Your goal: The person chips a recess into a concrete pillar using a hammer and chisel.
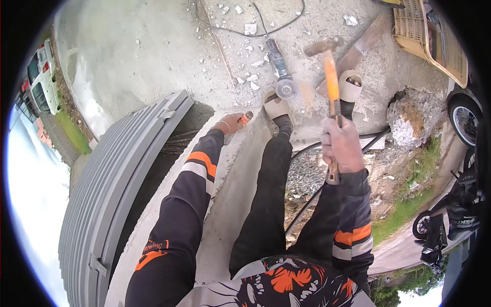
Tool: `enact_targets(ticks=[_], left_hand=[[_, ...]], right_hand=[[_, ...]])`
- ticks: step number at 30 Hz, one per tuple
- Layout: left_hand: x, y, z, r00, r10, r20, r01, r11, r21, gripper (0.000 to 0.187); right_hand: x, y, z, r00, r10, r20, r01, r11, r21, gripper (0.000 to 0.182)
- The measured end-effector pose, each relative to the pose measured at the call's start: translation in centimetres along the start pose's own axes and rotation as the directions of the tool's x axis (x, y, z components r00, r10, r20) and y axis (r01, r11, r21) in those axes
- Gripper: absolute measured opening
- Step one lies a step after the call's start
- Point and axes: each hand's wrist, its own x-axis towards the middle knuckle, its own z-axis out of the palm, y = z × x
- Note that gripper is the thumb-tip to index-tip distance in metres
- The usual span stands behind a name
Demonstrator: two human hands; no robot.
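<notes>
My right hand [342,146] is closed around the handle of a hammer [331,77]. The hammer is raised, its worn metal head pointing away from me and its grip orange and dark. My left hand [230,123] rests at the far end of the concrete wall [225,169], fingers wrapped around a chisel [246,117]. Only its short orange and metal end shows; the hand hides the rest. The hammer head is well apart from the chisel.
An angle grinder [279,66] with a cord lies on the concrete floor among broken chunks, near my sandalled foot [276,105]. A wooden plank [358,51], a yellow crate [434,43] and a concrete lump [415,117] are to the right. Grey ribbed metal panels [123,189] stand left.
</notes>
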Motion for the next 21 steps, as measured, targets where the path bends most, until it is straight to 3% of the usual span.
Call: enact_targets(ticks=[1,3,5,6,7,8,9,10,11,12,13,17,20,21], left_hand=[[0.5,0.0,-0.7,1.000,0.016,-0.015,-0.016,1.000,-0.002,0.034],[0.2,-0.3,0.1,0.999,0.035,-0.008,-0.035,0.999,-0.017,0.034],[-0.1,-0.2,0.1,0.999,0.005,0.039,-0.004,0.999,-0.045,0.033],[-0.1,-0.4,0.2,0.999,0.014,0.039,-0.012,0.998,-0.068,0.033],[0.1,-0.5,-0.1,0.999,0.026,0.032,-0.023,0.996,-0.089,0.033],[0.0,-0.6,0.2,0.999,0.041,-0.031,-0.043,0.994,-0.099,0.031],[-0.3,-0.7,0.5,0.999,0.044,0.009,-0.043,0.992,-0.117,0.031],[-0.1,-0.9,0.3,0.998,0.056,0.042,-0.050,0.990,-0.132,0.031],[0.1,-0.8,0.0,0.996,0.058,0.066,-0.048,0.987,-0.153,0.031],[0.5,-1.0,-0.2,0.997,0.052,0.051,-0.046,0.992,-0.115,0.032],[0.1,-1.3,0.7,0.998,0.034,0.046,-0.030,0.996,-0.088,0.032],[1.0,0.3,0.7,1.000,-0.002,0.013,0.002,1.000,0.000,0.035],[0.4,0.8,0.3,0.979,0.017,-0.204,-0.030,0.998,-0.059,0.036],[0.3,0.3,-0.4,0.939,-0.029,-0.343,-0.039,0.981,-0.191,0.037]], right_hand=[[-0.6,-3.7,-1.5,0.977,-0.182,-0.115,0.192,0.978,0.081,0.019],[-1.2,-9.8,-3.5,0.747,-0.638,-0.185,0.663,0.699,0.268,0.020],[1.7,-12.3,-4.3,0.465,-0.837,-0.289,0.851,0.333,0.406,0.021],[2.7,-10.3,-2.7,0.430,-0.855,-0.289,0.810,0.224,0.542,0.019],[3.7,-6.0,0.3,0.498,-0.782,-0.374,0.825,0.296,0.481,0.016],[5.6,0.9,3.8,0.652,-0.631,-0.420,0.758,0.537,0.369,0.015],[7.1,9.1,6.9,0.800,-0.471,-0.372,0.574,0.781,0.246,0.014],[7.2,16.1,8.7,0.932,-0.287,-0.221,0.314,0.945,0.097,0.015],[6.2,19.1,8.6,0.999,0.037,0.011,-0.038,0.997,0.070,0.017],[5.1,18.8,7.3,0.958,0.245,0.150,-0.268,0.951,0.157,0.020],[4.4,18.7,5.7,0.928,0.319,0.190,-0.350,0.924,0.156,0.023],[4.0,13.0,-0.9,0.997,0.079,0.012,-0.077,0.994,-0.083,0.011],[3.6,8.4,-2.3,0.996,0.035,-0.078,-0.024,0.990,0.140,0.014],[3.5,7.8,-2.9,0.994,0.034,-0.100,-0.014,0.982,0.189,0.014]])
